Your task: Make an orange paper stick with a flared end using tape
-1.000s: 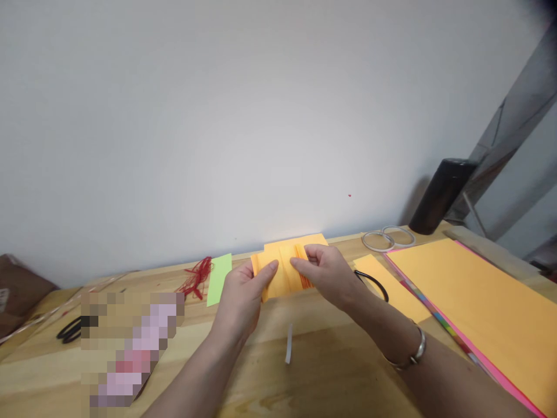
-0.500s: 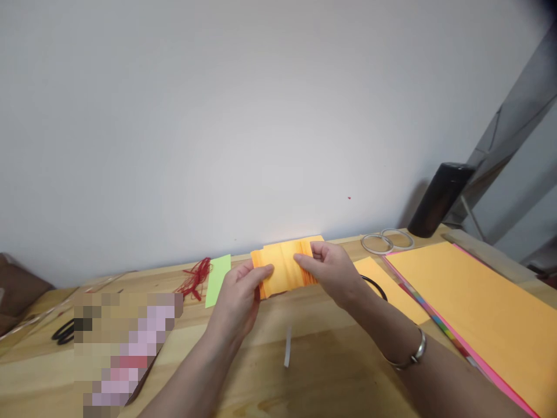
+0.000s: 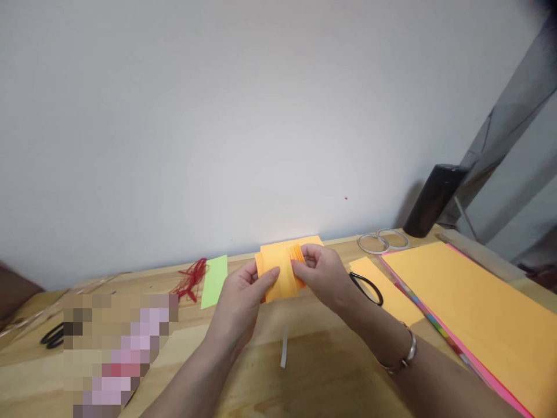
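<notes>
A pleated piece of orange paper is held up between both hands over the wooden table. My left hand pinches its left end, thumb on the front face. At the right end, my right hand grips the bunched folds, its thumb also in front. The fingers behind the paper are partly hidden. Another flat orange sheet shows behind the held piece. Below the hands a narrow white strip lies on the table.
Red thread and a green sheet lie left. Right are tape rings, a black loop, a smaller orange sheet, stacked large sheets and a black cylinder. A pixelated patch covers the lower left.
My hands have come closer together, and the orange paper between them is narrower, its right folds more tightly gathered. The view has shifted slightly.
</notes>
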### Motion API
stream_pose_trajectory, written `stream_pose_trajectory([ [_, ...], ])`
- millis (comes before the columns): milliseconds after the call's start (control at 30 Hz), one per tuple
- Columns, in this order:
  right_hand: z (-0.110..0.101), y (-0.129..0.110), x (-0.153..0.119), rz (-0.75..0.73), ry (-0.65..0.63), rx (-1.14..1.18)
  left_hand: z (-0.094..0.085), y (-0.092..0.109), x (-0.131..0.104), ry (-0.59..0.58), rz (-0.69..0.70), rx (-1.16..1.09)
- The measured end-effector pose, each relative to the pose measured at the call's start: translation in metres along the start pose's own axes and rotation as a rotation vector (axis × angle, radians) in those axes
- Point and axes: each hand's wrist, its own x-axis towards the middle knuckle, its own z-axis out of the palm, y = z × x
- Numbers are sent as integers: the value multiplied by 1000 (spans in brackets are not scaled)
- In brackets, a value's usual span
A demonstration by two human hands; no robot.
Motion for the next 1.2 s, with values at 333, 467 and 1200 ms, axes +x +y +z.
stream_pose_trajectory([
  [333, -1, -8, -1, 22, -95, 237, -2, 7, 0, 65, -9, -64],
  [467, -1, -10, -3, 27, -151, 284, -2, 7, 0, 59, 1, -94],
  [1200, -1, -11, -4, -4, -187, 221, 5, 11, -5, -45, -87, -179],
])
